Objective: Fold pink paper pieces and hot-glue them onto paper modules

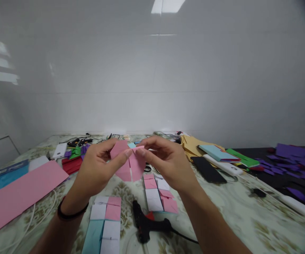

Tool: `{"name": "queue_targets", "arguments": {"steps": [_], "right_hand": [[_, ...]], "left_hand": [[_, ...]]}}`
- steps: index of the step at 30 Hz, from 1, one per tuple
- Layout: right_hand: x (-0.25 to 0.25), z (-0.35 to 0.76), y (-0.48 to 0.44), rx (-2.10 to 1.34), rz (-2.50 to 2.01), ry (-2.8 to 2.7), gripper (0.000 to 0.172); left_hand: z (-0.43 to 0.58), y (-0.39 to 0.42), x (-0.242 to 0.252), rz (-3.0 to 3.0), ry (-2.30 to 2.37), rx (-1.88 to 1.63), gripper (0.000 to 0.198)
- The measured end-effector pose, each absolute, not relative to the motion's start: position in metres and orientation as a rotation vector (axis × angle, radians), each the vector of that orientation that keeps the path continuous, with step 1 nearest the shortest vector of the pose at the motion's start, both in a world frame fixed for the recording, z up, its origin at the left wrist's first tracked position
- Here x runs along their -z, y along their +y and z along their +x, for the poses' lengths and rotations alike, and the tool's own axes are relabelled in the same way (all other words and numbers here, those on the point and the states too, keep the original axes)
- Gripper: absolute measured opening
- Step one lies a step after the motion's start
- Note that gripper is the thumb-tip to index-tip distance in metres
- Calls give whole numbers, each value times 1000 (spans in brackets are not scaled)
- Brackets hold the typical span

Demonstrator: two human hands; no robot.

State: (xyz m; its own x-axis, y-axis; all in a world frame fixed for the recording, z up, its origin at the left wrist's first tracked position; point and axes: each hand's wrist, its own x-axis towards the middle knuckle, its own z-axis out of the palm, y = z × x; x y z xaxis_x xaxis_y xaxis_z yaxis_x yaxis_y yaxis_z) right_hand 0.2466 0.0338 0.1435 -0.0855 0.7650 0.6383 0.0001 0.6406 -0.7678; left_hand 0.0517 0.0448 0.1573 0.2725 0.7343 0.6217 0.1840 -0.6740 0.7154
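Above the table, a folded pink paper piece (130, 165) with a small light blue patch at its top is held between both hands. My left hand (99, 164) pinches its left side, thumb in front. My right hand (164, 160) grips the upper right edge between thumb and fingers. Below, a black glue gun (144, 224) lies on the patterned tablecloth (208, 218). To its left is a folded strip of white, pink and light blue squares (106, 224). Another strip of pink and white squares (152, 194) lies behind the glue gun, partly beside my right wrist.
A large pink sheet (22, 195) and blue packet (6, 180) lie left. Right are a black phone (208, 170), yellow paper (192, 144), a light blue stack (218, 153), a white power strip (223, 165) and purple pieces (298, 158). Cables cross the table.
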Motion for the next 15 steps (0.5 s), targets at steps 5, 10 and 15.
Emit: {"name": "queue_targets", "arguments": {"steps": [5,10,15], "right_hand": [[-144,247,34,-730,-627,-1571,12],[-145,245,32,-718,-587,-1598,15],[-145,252,33,-727,-559,-1694,17]], "left_hand": [[52,45,-159,2109,853,-1329,26],[52,44,-160,2186,829,-1335,22],[49,43,-162,2019,894,-1414,26]]}}
